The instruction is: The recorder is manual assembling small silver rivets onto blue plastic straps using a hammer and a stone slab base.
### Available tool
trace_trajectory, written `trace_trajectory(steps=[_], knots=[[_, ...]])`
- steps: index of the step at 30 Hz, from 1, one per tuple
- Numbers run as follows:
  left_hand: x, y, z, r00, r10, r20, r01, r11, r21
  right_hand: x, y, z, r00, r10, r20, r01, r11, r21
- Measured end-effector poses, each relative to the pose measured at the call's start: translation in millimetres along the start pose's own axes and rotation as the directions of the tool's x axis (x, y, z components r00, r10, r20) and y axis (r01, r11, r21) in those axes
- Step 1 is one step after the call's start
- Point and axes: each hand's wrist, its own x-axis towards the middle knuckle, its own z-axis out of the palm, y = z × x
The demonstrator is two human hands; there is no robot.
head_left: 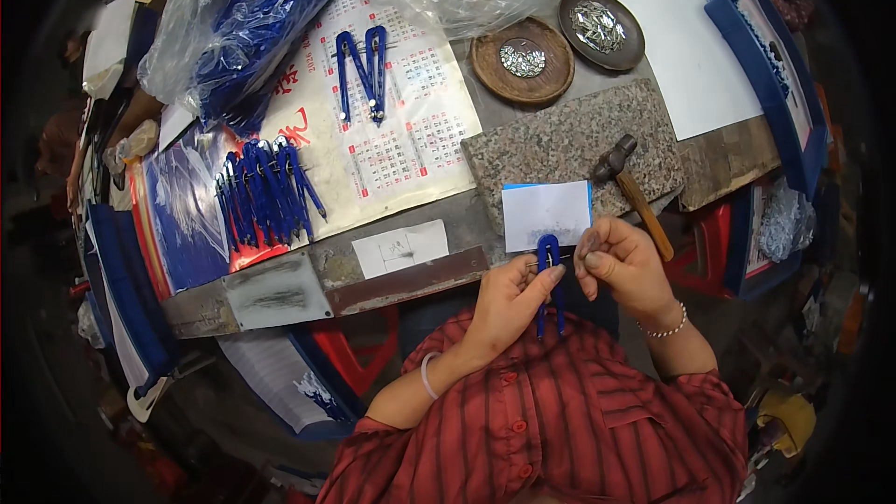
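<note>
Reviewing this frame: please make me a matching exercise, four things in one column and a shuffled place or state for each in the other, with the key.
1. Hammer
2. Blue two-legged tool at the shirt front
3. Brown round dishes
4. Clear plastic bag

A. Containing small metal pieces
B. At upper left, with blue contents
C. On the speckled stone slab, handle past its edge
D. Held in the left hand

Pairs: 1-C, 2-D, 3-A, 4-B.

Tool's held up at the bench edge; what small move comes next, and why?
Probably bring the right hand in to the head of the blue compass-like tool: the left hand already grips it, the right fingers are curled just beside it, and the hammer lies unheld on the granite slab.
</note>
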Motion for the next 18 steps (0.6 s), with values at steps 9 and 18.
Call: trace_trajectory(steps=[9,18], knots=[[-0.1,-6.1,-0.1,0.999,-0.003,0.05,0.006,0.999,-0.044,-26.8,16.1,15.3,0.994,-0.109,0.005,0.081,0.701,-0.709],[-2.1,-2.2,5.8,1.0,0.016,-0.009,-0.016,1.0,-0.012,-27.2,7.0,19.5,0.999,0.005,0.053,0.037,0.661,-0.749]])
